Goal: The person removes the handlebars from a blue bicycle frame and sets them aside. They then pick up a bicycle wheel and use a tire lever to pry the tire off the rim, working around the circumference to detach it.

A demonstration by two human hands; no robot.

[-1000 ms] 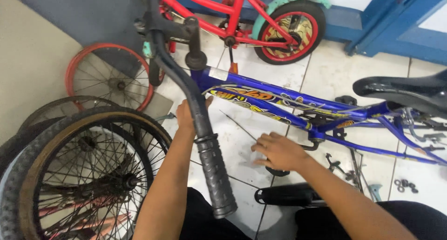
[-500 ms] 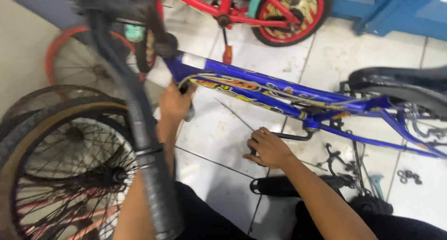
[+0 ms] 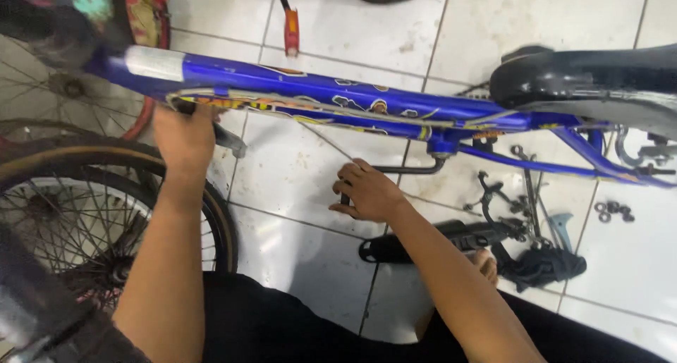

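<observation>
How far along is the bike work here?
Done: brake parts and washers lie loose on the floor. In hand: left hand grips the blue frame; right hand holds the crank arm. Left: loose parts not yet refitted.

Both forearms are bare and sleeveless; black trousers cover the lap, below the blue bike frame (image 3: 338,95)
</observation>
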